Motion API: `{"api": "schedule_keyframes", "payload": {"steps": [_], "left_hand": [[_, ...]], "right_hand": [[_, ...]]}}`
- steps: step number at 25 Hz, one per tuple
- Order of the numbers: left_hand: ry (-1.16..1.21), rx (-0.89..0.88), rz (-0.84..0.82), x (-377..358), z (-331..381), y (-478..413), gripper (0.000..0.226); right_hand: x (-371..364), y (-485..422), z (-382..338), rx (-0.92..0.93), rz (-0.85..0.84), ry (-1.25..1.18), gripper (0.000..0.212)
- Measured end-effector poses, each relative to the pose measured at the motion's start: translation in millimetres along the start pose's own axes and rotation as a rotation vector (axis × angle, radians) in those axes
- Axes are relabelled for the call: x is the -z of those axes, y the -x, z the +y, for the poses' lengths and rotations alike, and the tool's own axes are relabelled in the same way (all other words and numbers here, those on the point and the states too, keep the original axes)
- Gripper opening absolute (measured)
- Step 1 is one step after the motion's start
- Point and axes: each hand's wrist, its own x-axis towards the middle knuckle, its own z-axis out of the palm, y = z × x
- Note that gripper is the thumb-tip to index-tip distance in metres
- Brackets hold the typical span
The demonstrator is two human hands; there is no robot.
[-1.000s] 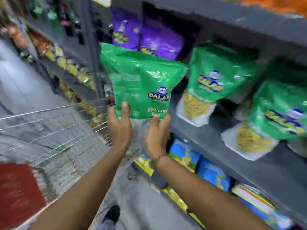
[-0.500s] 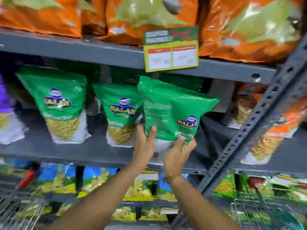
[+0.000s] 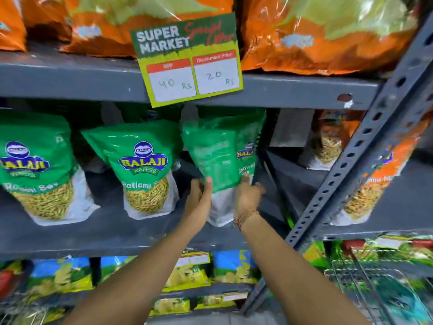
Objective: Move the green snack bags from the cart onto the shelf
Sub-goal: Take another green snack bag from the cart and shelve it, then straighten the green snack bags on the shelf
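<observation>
Green snack bag stands upright on the grey middle shelf, rightmost in a row of three, turned partly sideways with its printed back panel facing out and its pale bottom edge resting on the shelf surface. Gripped low on both sides: left hand wrapped around the left lower edge, thumb on the front face; right hand pressed against the right lower edge, fingers reaching behind the bag, thread bracelet at the wrist. Both hands closed on the bag, not released.

Second green bag upright just beside it to the left, labelled front showing; third green bag further left, also upright. Price card hangs from the upper shelf edge directly above the held bag, reading 40 and 20. Orange bags fill the shelf above. Perforated grey upright crosses diagonally at right. Wire cart partly visible at lower right, blurred; contents unclear.
</observation>
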Motion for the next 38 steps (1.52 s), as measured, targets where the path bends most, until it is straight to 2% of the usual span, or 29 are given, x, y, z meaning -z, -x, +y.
{"api": "schedule_keyframes", "payload": {"steps": [1,2,3,4,6,7,10,11,13,15,18,22,25,27,28,29,30,31,32,34,36,37,38], "left_hand": [[0.06,-0.048,0.017,1.4,-6.1,4.8,0.025],[0.09,-0.092,0.041,3.5,-12.1,6.6,0.029],[0.087,-0.137,0.085,6.0,-16.9,3.5,0.035],[0.072,-0.158,0.145,7.8,-18.9,-4.0,0.039],[0.07,-0.16,0.173,9.7,-13.0,-21.1,0.044],[0.073,-0.128,0.11,8.2,-9.6,-30.3,0.052],[0.097,-0.05,-0.169,-0.7,2.9,-43.1,0.075],[0.128,-0.036,-0.22,-3.4,3.5,-45.3,0.083],[0.119,-0.046,-0.175,-8.8,-0.9,-46.4,0.086],[-0.01,-0.074,-0.041,-11.4,-3.1,-38.9,0.07],[-0.176,-0.039,0.059,-15.4,-11.9,-29.4,0.08],[-0.146,0.041,0.067,-16.3,-4.0,-26.3,0.077],[-0.137,0.072,0.035,-15.0,-0.1,-22.1,0.075],[-0.127,0.06,0.012,-5.2,-3.4,-18.5,0.07],[-0.113,0.005,0.025,2.3,-4.0,-12.3,0.062],[-0.095,-0.095,0.064,13.9,-7.5,-5.6,0.049],[-0.091,-0.194,0.129,32.1,-10.5,2.5,0.036],[-0.081,-0.275,0.218,49.9,-14.6,9.2,0.031],[-0.053,-0.31,0.333,75.0,-17.4,16.5,0.03],[0.097,-0.301,0.63,133.5,-22.3,15.1,0.028],[0.315,-0.265,0.954,197.3,-25.7,4.2,0.032],[0.379,-0.22,1.09,231.2,-26.3,-2.7,0.035],[0.393,-0.171,1.138,263.8,-25.3,-10.1,0.038]], "right_hand": [[3.0,-11.4,4.5,0.003,-0.117,-0.067,0.069],[8.3,-18.7,7.2,0.002,-0.152,-0.131,0.067],[15.1,-25.7,8.9,0.039,-0.124,-0.171,0.053],[23.2,-22.7,8.5,0.085,-0.037,-0.208,0.038],[34.4,-10.6,16.9,0.179,0.197,-0.206,0.04],[34.5,7.1,20.0,0.186,0.242,-0.186,0.045],[10.0,46.5,30.8,0.086,0.119,-0.141,0.053],[4.9,44.6,29.2,0.042,0.057,-0.232,0.053],[5.7,27.8,10.3,-0.034,-0.119,-0.524,0.052],[19.7,9.6,-8.1,-0.013,-0.217,-0.615,0.055],[31.3,-2.8,-12.0,0.073,-0.218,-0.442,0.057],[22.2,15.1,-2.1,0.115,-0.174,-0.239,0.045],[20.3,18.4,-1.8,0.113,-0.131,-0.209,0.049],[16.3,16.6,6.3,0.11,0.032,-0.074,0.052],[15.7,20.6,14.1,0.091,0.173,0.041,0.053],[12.6,30.9,26.6,0.053,0.294,0.134,0.053],[3.6,49.8,42.5,0.053,0.31,0.156,0.051],[-5.1,67.7,58.7,0.106,0.226,0.136,0.047],[-21.0,92.6,71.7,0.201,0.068,0.102,0.041],[-69.6,136.3,89.9,0.388,-0.292,0.149,0.032],[-127.8,173.9,83.6,0.542,-0.556,0.215,0.024],[-156.6,192.5,74.1,0.607,-0.645,0.221,0.021],[-183.4,210.0,61.5,0.672,-0.652,0.212,0.021]]}}
